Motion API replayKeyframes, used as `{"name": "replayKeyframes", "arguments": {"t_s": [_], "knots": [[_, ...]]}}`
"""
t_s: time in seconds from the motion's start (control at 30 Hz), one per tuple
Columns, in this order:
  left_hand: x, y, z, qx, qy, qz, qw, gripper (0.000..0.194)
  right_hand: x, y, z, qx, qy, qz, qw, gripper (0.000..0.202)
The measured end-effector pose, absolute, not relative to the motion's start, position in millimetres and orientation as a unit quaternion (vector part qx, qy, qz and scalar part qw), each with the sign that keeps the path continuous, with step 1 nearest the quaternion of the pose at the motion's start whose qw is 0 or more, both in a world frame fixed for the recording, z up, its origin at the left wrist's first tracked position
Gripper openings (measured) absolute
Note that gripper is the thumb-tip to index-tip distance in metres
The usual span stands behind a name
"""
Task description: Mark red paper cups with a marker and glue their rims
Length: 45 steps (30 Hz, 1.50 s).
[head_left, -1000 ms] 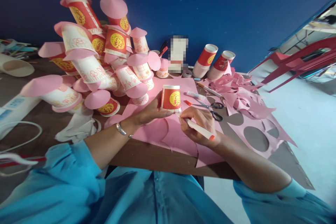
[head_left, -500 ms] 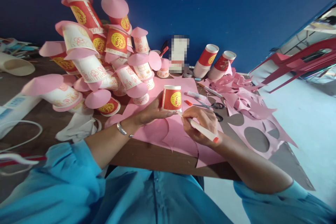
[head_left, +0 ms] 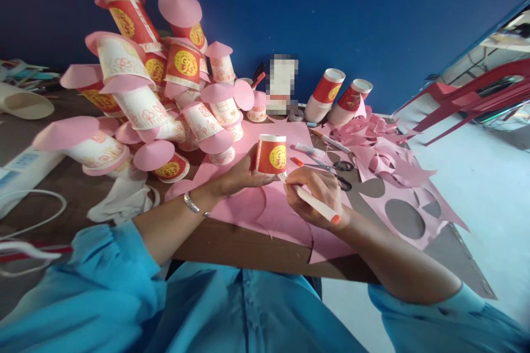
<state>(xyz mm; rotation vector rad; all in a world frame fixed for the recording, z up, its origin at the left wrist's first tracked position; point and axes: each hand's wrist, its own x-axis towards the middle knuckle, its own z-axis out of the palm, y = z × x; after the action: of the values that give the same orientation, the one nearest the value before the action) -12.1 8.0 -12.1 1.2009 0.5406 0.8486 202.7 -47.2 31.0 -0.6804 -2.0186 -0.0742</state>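
Over the pink paper, my left hand is closed around a red paper cup with a yellow round emblem and a white band at each end. In my right hand is a white marker pen with an orange-red end, held like a pencil. Its tip meets the cup's lower edge near the right side. An orange-red cap lies just beyond the right hand, beside a glue stick and scissors. Pink paper sheets are spread under both hands.
Decorated paper cups with pink cone tops are heaped at the left. Two cup stacks stand by the blue wall. Pink paper scraps cover the table's right side. A white cloth lies left; a red chair stands right.
My right hand and the marker pen have shifted very slightly left along the cup's lower edge. The cup and my left hand stay almost in place.
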Motion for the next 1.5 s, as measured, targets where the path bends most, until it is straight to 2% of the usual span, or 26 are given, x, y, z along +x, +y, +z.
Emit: {"name": "replayKeyframes", "arguments": {"t_s": [0.57,1.07,1.3,1.5], "knots": [[-12.3,8.8,-11.8,0.55,0.23,0.372,0.711,0.088,203.8,-46.0,29.6,-0.289,-0.824,-0.037,0.486,0.02],[-13.1,8.1,-11.6,0.544,0.237,0.37,0.715,0.077,202.6,-48.0,31.9,-0.289,-0.824,-0.045,0.485,0.022],[-13.2,7.0,-10.2,0.541,0.253,0.367,0.713,0.087,202.6,-47.5,30.2,-0.27,-0.824,-0.028,0.497,0.022],[-11.7,7.5,-10.2,0.54,0.247,0.374,0.712,0.086,202.8,-46.0,29.7,-0.26,-0.833,-0.03,0.488,0.022]]}}
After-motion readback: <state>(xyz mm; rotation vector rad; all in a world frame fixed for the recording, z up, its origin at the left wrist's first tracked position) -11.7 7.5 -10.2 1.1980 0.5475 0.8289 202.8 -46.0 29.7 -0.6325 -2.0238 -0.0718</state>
